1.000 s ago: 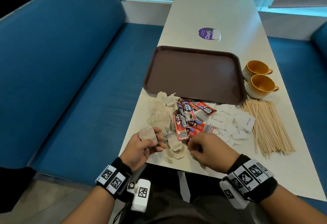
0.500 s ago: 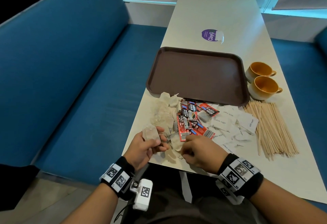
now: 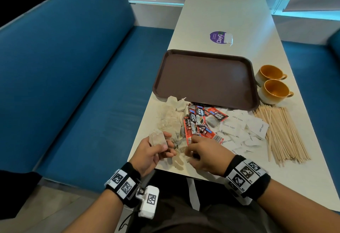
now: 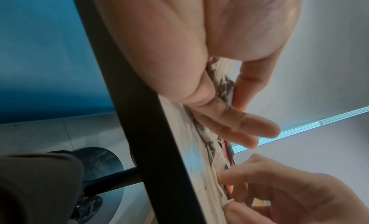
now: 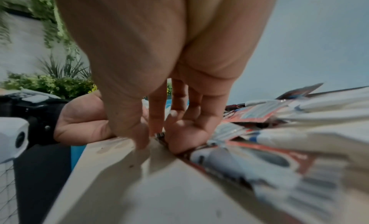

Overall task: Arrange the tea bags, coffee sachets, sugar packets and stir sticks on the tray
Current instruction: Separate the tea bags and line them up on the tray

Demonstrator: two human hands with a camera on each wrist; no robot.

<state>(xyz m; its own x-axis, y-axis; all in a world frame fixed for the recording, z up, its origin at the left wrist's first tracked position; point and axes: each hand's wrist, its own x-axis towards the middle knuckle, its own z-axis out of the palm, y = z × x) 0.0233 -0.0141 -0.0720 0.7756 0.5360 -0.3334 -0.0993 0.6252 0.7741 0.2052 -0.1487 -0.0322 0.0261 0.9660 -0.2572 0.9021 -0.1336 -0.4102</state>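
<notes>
A brown tray (image 3: 204, 61) lies bare on the white table. In front of it lie a pile of tea bags (image 3: 170, 118), red coffee sachets (image 3: 197, 122), white sugar packets (image 3: 237, 129) and a fan of wooden stir sticks (image 3: 279, 133). My left hand (image 3: 165, 147) holds one tea bag (image 3: 157, 138) between thumb and fingers just above the table's near edge; the left wrist view shows the bag (image 4: 222, 85) pinched. My right hand (image 3: 190, 152) is right beside it, fingertips (image 5: 143, 142) down on the table, pinching at a tea bag (image 4: 227, 201) among tangled strings.
Two orange cups (image 3: 274, 90) stand right of the tray. A purple sticker (image 3: 219, 37) is on the table beyond the tray. A blue bench (image 3: 82, 85) runs along the left. Both hands work at the table's near edge (image 3: 165, 168).
My right hand has slid left along the near edge until it meets the left hand. The left hand has kept its tea bag and barely moved.
</notes>
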